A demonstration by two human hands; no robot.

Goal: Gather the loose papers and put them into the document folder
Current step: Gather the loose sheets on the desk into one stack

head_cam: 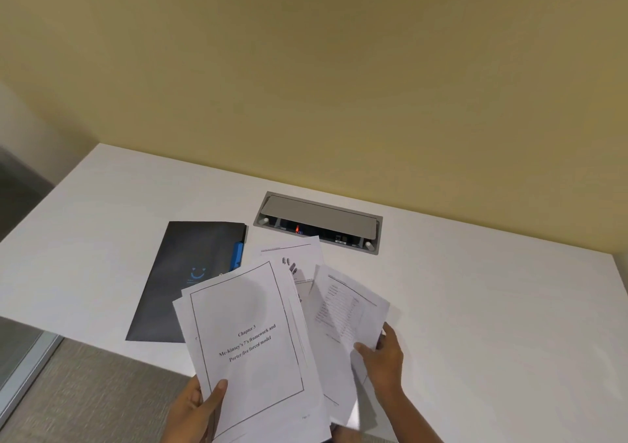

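- The left hand (200,405) pinches a stack of papers (248,347) at its near corner, thumb on top and the other fingers underneath, so the printed title page faces up and stays readable.
- The right hand (384,361) grips a separate sheet (346,310) by its near right edge, thumb pressed on the face; it holds the sheet tilted, probably to slide it onto the stack.
- Beyond the left grip, more pages (295,255) fan out behind the stack (whether they are lifted or lying flat on the white desk (475,306), I cannot tell).
- The document folder (190,272) lies closed on the desk, up and to the left of the left hand's pinch, its near corner covered by the stack; a blue tab (237,255) shows at its right edge.
- A cable hatch (319,223) is set into the desk past the papers.
- Both wrists are cut off by the bottom edge, and the small print on the right-hand sheet is too blurred to read.
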